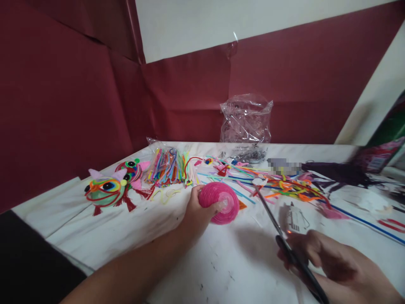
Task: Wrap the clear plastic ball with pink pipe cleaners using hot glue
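Observation:
My left hand (198,211) is closed around a bright pink, ribbed round lantern (218,192), its thumb resting by the pale centre. In my right hand (335,261) is a pair of scissors (272,217) with black handles and slim metal blades, which look closed. The blades point up and away, to the right of the lantern and apart from it. Just beyond my right hand, a white glue gun (295,218) with a small orange light lies on the table. A small orange piece (242,205) shows beside the lantern.
Two decorated animal-face lanterns (106,190) with red tassels stand at left. Behind lies a bag of colourful pipe cleaners (167,166). Loose pipe cleaners (297,188) cover the right side, near purple material (332,171). A clear plastic bag (247,120) stands at the back edge.

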Action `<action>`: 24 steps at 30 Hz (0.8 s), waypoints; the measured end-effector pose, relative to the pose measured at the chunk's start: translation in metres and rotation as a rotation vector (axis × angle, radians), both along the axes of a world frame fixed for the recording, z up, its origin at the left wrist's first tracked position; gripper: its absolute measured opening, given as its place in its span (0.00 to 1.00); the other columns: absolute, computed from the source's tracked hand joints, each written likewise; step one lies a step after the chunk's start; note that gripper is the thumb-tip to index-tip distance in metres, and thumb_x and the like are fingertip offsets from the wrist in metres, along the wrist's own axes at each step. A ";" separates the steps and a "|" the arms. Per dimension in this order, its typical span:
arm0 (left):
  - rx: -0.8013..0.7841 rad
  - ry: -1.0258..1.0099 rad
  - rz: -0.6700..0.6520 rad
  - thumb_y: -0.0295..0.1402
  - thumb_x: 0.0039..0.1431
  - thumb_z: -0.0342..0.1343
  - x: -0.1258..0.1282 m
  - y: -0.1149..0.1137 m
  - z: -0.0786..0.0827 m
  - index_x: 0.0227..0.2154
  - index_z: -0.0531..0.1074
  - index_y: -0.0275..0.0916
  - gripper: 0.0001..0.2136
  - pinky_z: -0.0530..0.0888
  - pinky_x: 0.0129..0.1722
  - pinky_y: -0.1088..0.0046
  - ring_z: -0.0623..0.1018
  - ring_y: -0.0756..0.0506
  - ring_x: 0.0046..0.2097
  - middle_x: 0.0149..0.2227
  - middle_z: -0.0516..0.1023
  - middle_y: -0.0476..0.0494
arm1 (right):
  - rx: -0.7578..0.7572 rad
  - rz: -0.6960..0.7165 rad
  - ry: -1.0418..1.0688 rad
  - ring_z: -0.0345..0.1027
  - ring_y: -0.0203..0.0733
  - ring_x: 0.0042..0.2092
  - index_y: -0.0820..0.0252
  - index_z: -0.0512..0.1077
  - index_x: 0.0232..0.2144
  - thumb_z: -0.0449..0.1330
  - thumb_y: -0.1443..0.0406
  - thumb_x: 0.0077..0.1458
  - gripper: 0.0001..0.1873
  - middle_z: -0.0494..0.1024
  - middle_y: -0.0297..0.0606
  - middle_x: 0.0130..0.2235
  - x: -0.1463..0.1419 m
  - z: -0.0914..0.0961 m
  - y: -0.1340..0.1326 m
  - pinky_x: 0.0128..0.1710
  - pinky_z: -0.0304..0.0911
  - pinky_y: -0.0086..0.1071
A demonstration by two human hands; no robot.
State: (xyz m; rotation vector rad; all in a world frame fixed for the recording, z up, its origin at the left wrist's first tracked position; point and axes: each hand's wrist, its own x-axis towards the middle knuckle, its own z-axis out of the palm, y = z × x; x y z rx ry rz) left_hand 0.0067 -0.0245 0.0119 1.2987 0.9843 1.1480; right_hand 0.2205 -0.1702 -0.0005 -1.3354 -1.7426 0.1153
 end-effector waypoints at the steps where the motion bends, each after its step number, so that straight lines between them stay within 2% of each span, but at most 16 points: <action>1: 0.009 0.004 0.001 0.34 0.37 0.68 0.000 0.000 0.000 0.46 0.65 0.40 0.30 0.73 0.38 0.69 0.77 0.43 0.40 0.41 0.76 0.43 | -0.013 0.042 -0.003 0.76 0.41 0.24 0.52 0.68 0.25 0.60 0.54 0.57 0.12 0.80 0.34 0.25 0.000 -0.002 0.001 0.20 0.72 0.26; 2: 0.023 0.010 0.005 0.34 0.37 0.69 0.000 -0.001 0.000 0.46 0.65 0.40 0.30 0.73 0.38 0.69 0.77 0.43 0.40 0.41 0.76 0.43 | -0.013 0.078 -0.035 0.76 0.40 0.24 0.51 0.71 0.31 0.59 0.57 0.58 0.07 0.81 0.34 0.27 0.000 -0.003 0.002 0.20 0.72 0.25; 3: 0.035 0.017 0.013 0.34 0.35 0.69 0.000 -0.002 0.000 0.45 0.66 0.40 0.30 0.73 0.39 0.68 0.77 0.42 0.41 0.41 0.76 0.43 | 0.015 0.086 -0.091 0.77 0.40 0.25 0.50 0.73 0.38 0.59 0.59 0.59 0.05 0.81 0.34 0.28 0.000 -0.004 0.004 0.20 0.71 0.25; 5: 0.051 0.035 0.028 0.34 0.34 0.70 0.001 -0.003 0.000 0.45 0.66 0.40 0.31 0.74 0.40 0.67 0.77 0.41 0.42 0.42 0.76 0.43 | 0.136 0.066 -0.250 0.77 0.40 0.25 0.49 0.71 0.48 0.56 0.62 0.61 0.13 0.81 0.34 0.29 0.000 -0.006 0.007 0.21 0.71 0.26; 6: 0.058 0.046 0.036 0.35 0.34 0.70 0.000 -0.003 0.000 0.45 0.66 0.40 0.31 0.74 0.41 0.67 0.77 0.41 0.42 0.42 0.75 0.43 | 0.193 0.059 -0.330 0.77 0.40 0.26 0.50 0.71 0.50 0.55 0.63 0.62 0.14 0.81 0.35 0.30 -0.001 -0.006 0.008 0.22 0.72 0.27; 11: 0.094 0.093 0.050 0.35 0.36 0.70 0.000 -0.005 -0.001 0.47 0.64 0.41 0.32 0.73 0.44 0.64 0.76 0.39 0.45 0.45 0.74 0.41 | 0.316 -0.003 -0.537 0.78 0.42 0.28 0.58 0.71 0.50 0.49 0.62 0.66 0.15 0.81 0.40 0.31 -0.006 -0.005 0.009 0.24 0.73 0.28; 19: 0.132 0.082 0.011 0.36 0.35 0.70 0.000 -0.012 0.003 0.47 0.64 0.40 0.33 0.72 0.47 0.62 0.75 0.37 0.49 0.47 0.73 0.38 | 0.314 -0.002 -0.542 0.78 0.40 0.28 0.62 0.75 0.44 0.45 0.62 0.68 0.19 0.82 0.42 0.31 -0.010 -0.003 0.010 0.25 0.74 0.27; 24: 0.117 0.066 0.027 0.33 0.34 0.70 0.001 -0.012 0.001 0.45 0.65 0.40 0.31 0.73 0.44 0.64 0.76 0.39 0.45 0.44 0.74 0.41 | 0.262 0.005 -0.529 0.79 0.40 0.29 0.61 0.76 0.43 0.47 0.63 0.67 0.18 0.82 0.42 0.31 -0.011 -0.009 0.011 0.28 0.75 0.28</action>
